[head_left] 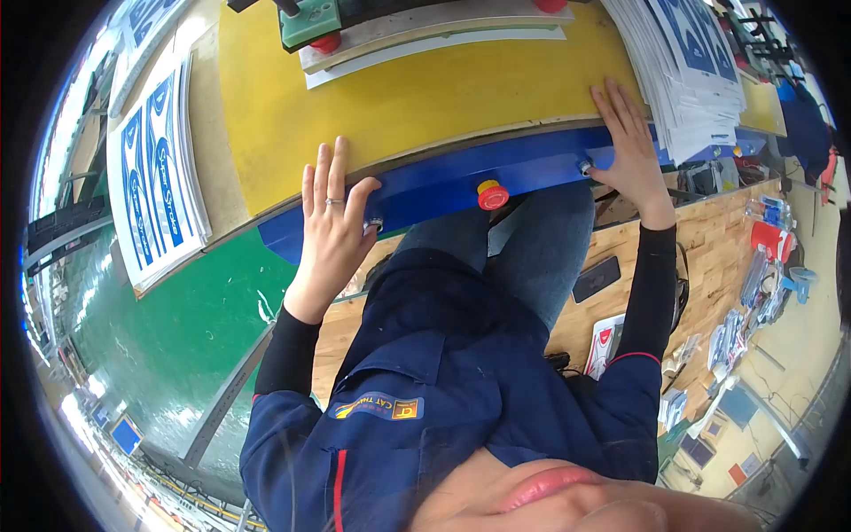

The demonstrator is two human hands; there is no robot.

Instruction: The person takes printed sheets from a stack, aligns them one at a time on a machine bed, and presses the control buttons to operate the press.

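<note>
Left hand, right hand apart, fingers straight, thumbs at blue panel; runs left-right, faces wearer; machine head cut off up top.

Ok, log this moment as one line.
left hand: thumb at round silver button on blue panel; right hand: thumb at second silver button; red round button: between hands, untouched; blue-printed white sheets: stacked both sides

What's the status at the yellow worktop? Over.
Left hand, thumb at metal button; right hand, thumb at second button. White sheet under metal bar. Red button between hands.
</note>
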